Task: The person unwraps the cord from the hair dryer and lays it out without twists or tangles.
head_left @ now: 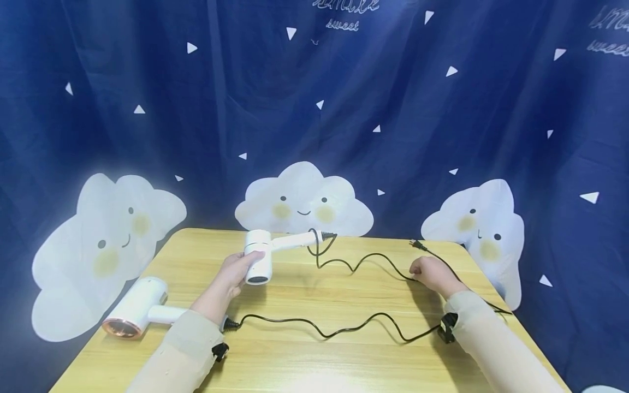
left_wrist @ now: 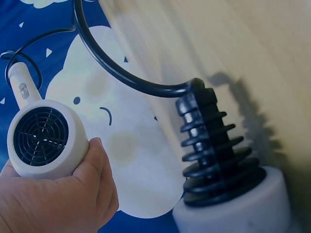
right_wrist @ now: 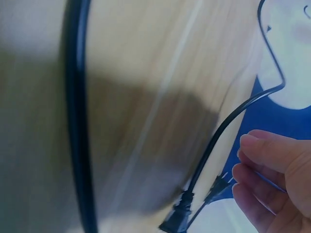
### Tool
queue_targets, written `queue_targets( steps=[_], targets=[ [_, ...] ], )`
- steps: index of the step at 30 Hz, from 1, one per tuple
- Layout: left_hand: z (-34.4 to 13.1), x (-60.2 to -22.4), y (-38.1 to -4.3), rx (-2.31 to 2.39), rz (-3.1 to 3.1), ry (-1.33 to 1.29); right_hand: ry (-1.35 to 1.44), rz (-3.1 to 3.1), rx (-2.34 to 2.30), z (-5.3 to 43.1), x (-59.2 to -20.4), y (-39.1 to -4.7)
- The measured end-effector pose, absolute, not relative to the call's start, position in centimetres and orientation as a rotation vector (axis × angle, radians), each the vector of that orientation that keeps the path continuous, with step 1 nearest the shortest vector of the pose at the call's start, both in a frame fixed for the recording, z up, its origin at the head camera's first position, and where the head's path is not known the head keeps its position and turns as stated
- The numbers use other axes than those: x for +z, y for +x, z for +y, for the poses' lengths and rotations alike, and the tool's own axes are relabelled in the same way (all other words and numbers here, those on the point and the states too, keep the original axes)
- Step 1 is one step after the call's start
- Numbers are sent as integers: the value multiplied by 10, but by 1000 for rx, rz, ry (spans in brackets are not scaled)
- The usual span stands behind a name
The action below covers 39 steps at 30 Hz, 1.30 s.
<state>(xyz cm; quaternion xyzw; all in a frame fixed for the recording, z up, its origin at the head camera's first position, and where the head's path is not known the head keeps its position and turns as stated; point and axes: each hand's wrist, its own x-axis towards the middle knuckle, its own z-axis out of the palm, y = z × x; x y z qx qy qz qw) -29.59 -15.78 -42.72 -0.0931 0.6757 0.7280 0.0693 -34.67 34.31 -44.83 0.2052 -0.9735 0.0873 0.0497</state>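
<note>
A small white hair dryer (head_left: 258, 256) is held up above the table by my left hand (head_left: 231, 275), which grips its barrel. Its handle points right, and a black cord loops off the end. In the left wrist view the dryer's round dark grille (left_wrist: 41, 137) faces the camera, with the hand (left_wrist: 63, 199) around the barrel. Over the table's right side, my right hand (head_left: 434, 274) has loosely bent fingers. The right wrist view shows these fingers (right_wrist: 257, 187) beside the black cord (right_wrist: 214, 138), apart from it, and its plug (right_wrist: 178, 213).
A larger white hair dryer (head_left: 135, 308) with a copper-coloured rim lies at the table's left, partly behind my left forearm. Its black cord (head_left: 324, 334) runs right beneath my right wrist. Another plug (head_left: 417, 244) lies near the wooden table's (head_left: 295, 295) back right edge. A blue cloud-print curtain (head_left: 275, 109) hangs behind.
</note>
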Motion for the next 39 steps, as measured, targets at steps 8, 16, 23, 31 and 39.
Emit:
queue_targets(
  steps=[8,16,23,31,39],
  targets=[
    [-158,-430,-296,2179,2043,-286,696,-2904,175,325,-443,-344],
    [-157,-430,-295,2175,2038,-283,796,-2811,138,306,-429,-337],
    [-157,-432,-295,2155,2056,-280,820,-2732,100,286,-418,-331],
    [-156,-433,-295,2156,2055,-294,919,-2592,72,260,-406,-322],
    [-154,-432,-294,2157,2062,-271,961,-2617,80,229,-393,-313]
  ],
)
